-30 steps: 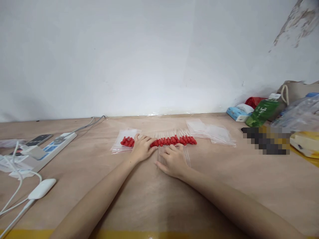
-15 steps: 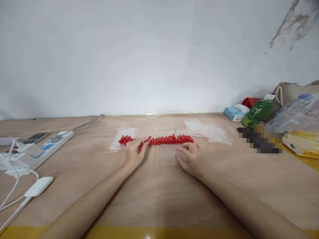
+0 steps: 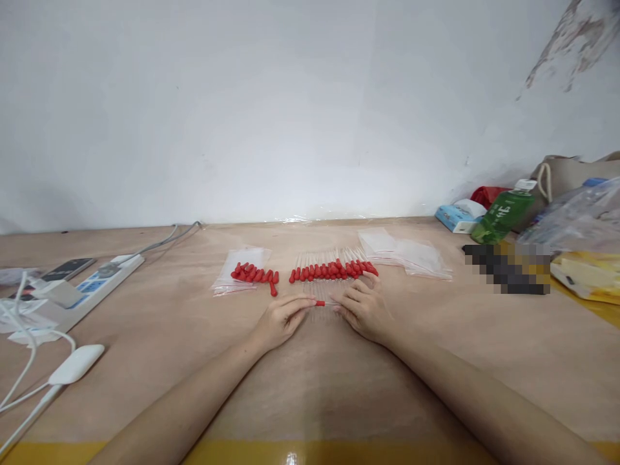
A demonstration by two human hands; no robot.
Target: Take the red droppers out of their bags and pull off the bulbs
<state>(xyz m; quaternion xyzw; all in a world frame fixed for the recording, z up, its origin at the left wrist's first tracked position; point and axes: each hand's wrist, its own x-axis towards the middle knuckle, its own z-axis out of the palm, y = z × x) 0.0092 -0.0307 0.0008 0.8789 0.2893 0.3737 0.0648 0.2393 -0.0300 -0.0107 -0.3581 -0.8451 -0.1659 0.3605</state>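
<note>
My left hand [image 3: 285,318] is closed in a pinch on a red rubber dropper bulb [image 3: 320,303], whose open end sticks out past the fingertips. Opposite it, my right hand [image 3: 365,309] pinches a thin clear glass tube [image 3: 330,303] that points at the bulb; the two look in contact. Just beyond, a row of droppers [image 3: 322,271] with red bulbs lies side by side, tubes pointing to the wall. Loose red bulbs [image 3: 252,273] are heaped to the left. Bare clear tubes [image 3: 317,316] lie under and between my hands, partly hidden.
Small clear zip bags [image 3: 232,258] lie beneath the loose bulbs, and more bags [image 3: 421,257] are at the right. A power strip [image 3: 104,284] with cables and a phone [image 3: 70,268] sit at left. A green bottle [image 3: 504,213] and tissue pack [image 3: 455,218] stand at right.
My left hand has left the row's left end and come nearer and right, now with a red bulb. A slanted dropper there is released. My right fingers have closed on a tube.
</note>
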